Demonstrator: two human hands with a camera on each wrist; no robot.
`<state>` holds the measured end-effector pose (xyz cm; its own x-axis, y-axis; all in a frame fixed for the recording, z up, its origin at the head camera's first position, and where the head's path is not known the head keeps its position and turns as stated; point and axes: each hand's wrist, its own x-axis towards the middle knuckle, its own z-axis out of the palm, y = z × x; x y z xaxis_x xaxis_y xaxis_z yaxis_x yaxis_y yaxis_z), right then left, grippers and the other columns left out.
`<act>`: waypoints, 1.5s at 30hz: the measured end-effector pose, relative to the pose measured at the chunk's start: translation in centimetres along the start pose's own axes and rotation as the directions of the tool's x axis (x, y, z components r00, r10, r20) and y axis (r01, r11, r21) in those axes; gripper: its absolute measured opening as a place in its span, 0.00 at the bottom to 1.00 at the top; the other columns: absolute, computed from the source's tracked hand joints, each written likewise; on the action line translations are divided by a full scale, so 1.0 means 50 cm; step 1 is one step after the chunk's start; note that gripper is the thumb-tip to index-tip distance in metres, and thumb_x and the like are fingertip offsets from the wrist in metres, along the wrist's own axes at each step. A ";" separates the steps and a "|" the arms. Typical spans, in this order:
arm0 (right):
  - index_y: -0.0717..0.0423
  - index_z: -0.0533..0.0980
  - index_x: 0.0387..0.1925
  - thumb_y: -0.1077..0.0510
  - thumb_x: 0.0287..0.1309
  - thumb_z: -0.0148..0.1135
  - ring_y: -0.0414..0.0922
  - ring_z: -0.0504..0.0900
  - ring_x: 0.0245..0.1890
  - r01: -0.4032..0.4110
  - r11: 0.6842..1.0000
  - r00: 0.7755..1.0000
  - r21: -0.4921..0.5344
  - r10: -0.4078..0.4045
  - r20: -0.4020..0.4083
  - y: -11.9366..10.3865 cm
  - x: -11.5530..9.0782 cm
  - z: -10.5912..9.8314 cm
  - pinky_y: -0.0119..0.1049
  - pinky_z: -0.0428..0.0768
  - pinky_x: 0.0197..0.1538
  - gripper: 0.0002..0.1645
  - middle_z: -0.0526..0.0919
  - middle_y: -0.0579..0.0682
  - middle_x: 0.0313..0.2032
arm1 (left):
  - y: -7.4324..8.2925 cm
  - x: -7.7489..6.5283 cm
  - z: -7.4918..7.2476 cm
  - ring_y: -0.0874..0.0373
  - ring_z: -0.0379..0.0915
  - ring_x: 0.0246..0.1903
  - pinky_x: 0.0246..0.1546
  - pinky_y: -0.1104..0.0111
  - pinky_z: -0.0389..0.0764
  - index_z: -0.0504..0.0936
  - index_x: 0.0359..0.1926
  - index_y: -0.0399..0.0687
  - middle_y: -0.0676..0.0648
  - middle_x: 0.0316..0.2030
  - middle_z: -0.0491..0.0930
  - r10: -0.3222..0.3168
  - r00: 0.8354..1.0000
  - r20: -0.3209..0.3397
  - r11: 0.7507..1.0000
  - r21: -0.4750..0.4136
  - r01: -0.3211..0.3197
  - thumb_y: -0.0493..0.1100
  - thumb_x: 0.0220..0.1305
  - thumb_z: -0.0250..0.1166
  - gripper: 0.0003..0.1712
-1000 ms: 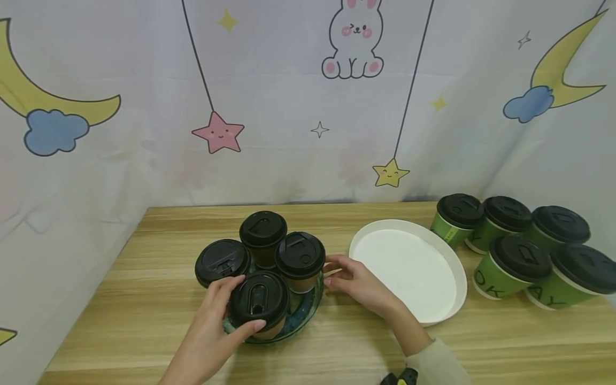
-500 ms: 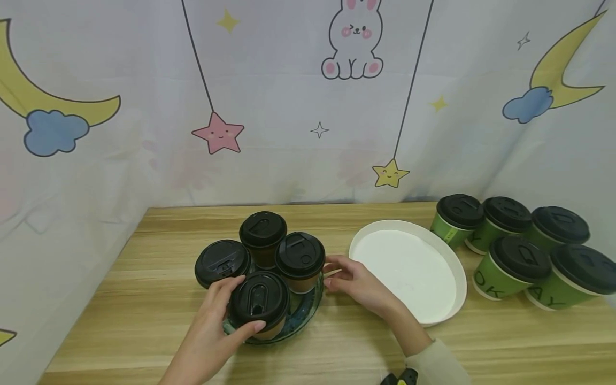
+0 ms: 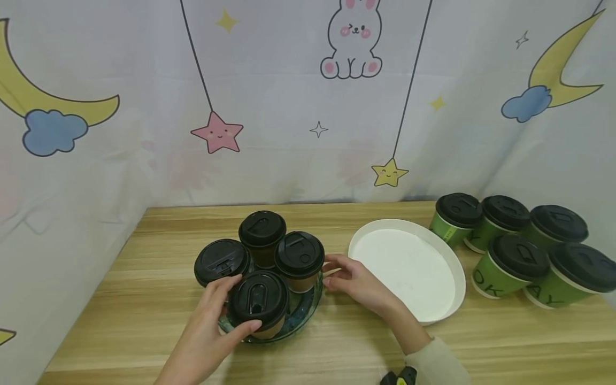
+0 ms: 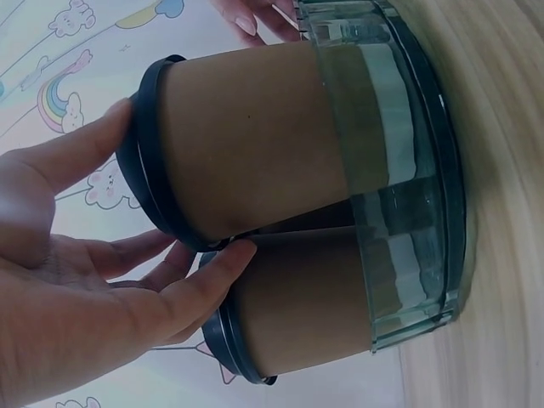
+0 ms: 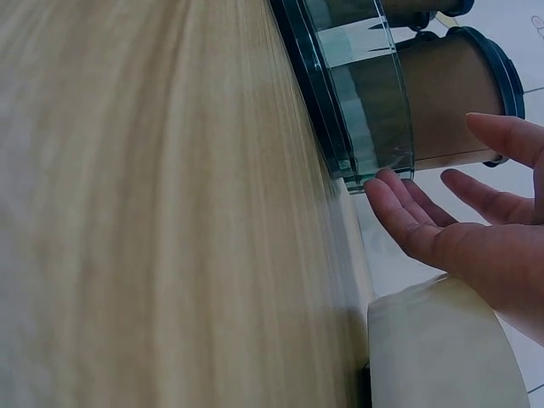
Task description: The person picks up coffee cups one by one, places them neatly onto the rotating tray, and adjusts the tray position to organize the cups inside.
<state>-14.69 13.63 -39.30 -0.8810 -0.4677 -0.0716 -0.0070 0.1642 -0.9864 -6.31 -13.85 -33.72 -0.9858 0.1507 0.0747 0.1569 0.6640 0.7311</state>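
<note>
Four-sided grouping aside, several brown paper cups with black lids stand upright in a round, clear greenish-walled tray (image 3: 308, 315) on the table. My left hand (image 3: 204, 329) holds the front cup (image 3: 258, 297) by its lid, thumb on the near side and fingers on the far left; the left wrist view has this cup (image 4: 255, 136) still inside the tray wall. At the tray's right side is my right hand (image 3: 356, 283), fingers loosely bent beside the right cup (image 3: 300, 256). In the right wrist view, the fingertips of this hand (image 5: 476, 246) are at the clear wall (image 5: 382, 127), apparently touching it.
A round white tray (image 3: 409, 272) lies right of my right hand. Several green cups with black lids (image 3: 517, 259) stand beyond it at the right. A printed curtain (image 3: 289, 107) hangs behind the table. A small black-and-yellow object (image 3: 400, 377) is by the right sleeve.
My left fingers have shifted very slightly left on the front cup's lid, and the tray's left edge shows a little farther left. The right hand stays put.
</note>
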 end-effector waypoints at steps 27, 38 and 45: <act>0.62 0.60 0.64 0.61 0.59 0.57 0.55 0.74 0.49 0.003 1.000 1.000 0.001 -0.003 -0.013 -0.015 -0.007 -0.005 0.47 0.75 0.50 0.32 0.67 0.64 0.55 | 0.022 -0.012 -0.033 0.47 0.65 0.53 0.48 0.52 0.72 0.64 0.63 0.50 0.45 0.59 0.61 0.127 0.984 -0.121 0.991 -0.014 -0.129 0.48 0.55 0.67 0.35; 0.67 0.59 0.62 0.64 0.60 0.55 0.61 0.72 0.50 0.049 0.998 0.998 -0.034 -0.051 -0.043 -0.027 -0.013 -0.027 0.49 0.76 0.47 0.30 0.66 0.70 0.54 | 0.048 -0.009 -0.029 0.50 0.66 0.54 0.46 0.57 0.74 0.64 0.63 0.52 0.48 0.59 0.63 0.195 0.969 -0.151 0.979 -0.026 -0.201 0.45 0.55 0.67 0.35; 0.64 0.61 0.62 0.59 0.59 0.57 0.50 0.75 0.48 0.071 0.996 0.994 -0.054 -0.076 -0.082 -0.038 -0.024 -0.044 0.50 0.76 0.47 0.31 0.67 0.68 0.54 | 0.065 -0.001 -0.024 0.56 0.62 0.58 0.49 0.61 0.72 0.64 0.62 0.52 0.49 0.59 0.64 0.258 0.952 -0.166 0.959 -0.080 -0.273 0.43 0.55 0.67 0.34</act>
<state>-14.63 15.79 -37.02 -0.9138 -0.4059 0.0155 -0.0951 0.1767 -0.9797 -5.85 -12.58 -30.52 -0.9080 0.1933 0.3717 0.4150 0.5366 0.7347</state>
